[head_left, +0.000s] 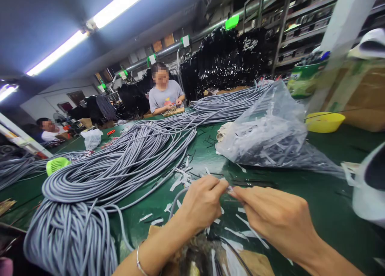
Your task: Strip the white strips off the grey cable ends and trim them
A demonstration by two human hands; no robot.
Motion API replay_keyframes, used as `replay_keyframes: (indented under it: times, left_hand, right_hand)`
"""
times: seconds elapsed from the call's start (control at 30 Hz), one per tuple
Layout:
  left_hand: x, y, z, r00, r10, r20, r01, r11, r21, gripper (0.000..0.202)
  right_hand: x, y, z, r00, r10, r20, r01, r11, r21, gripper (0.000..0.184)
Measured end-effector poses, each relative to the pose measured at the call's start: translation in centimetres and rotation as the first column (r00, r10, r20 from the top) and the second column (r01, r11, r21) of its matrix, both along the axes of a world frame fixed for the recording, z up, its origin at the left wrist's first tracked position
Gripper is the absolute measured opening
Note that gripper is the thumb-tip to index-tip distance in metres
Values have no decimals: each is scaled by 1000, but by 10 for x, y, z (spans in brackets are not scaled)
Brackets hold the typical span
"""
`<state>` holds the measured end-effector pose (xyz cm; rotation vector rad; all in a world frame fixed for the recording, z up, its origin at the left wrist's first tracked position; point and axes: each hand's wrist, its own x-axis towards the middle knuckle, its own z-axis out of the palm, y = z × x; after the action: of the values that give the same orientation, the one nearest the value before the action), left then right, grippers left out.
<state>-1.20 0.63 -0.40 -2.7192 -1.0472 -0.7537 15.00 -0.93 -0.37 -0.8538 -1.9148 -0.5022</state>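
Observation:
My left hand (204, 204) is closed around a grey cable (175, 202), which runs out below the wrist side of the fist. Just to its right, my right hand (273, 212) pinches a small whitish piece (230, 188) at the fingertips of both hands. The fingers hide most of that piece and the cable's end. White scrap strips (180, 180) and short black bits lie around the hands on the green table (144, 236). Below them is a worn wooden board (255, 262) with a dark cord across it.
Long bundles of grey cable (120, 168) cover the left and hang over the near edge. On the right stand a clear bag of white scraps (264, 140), a yellow bowl (325, 122) and a cardboard box (355, 91). A co-worker (165, 93) sits across the table.

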Motion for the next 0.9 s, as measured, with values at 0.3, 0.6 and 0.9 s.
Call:
replay_keyframes:
  times: [0.3,0.6,0.9]
  left_hand:
    - [-3,6,-4,972,-229,-56,232,971,65,21]
    - [-8,14,-3,919,43,392,34,982,-188,24]
    - [-11,14,4,877,20,480,124,956,-266,31]
  right_hand:
    - [5,22,-1,905,-46,-424,-290,663,-690,40]
    - [28,37,-5,984,-14,-179,-146,519,-842,38]
    - [32,48,-29,890,-100,445,427,527,-735,28]
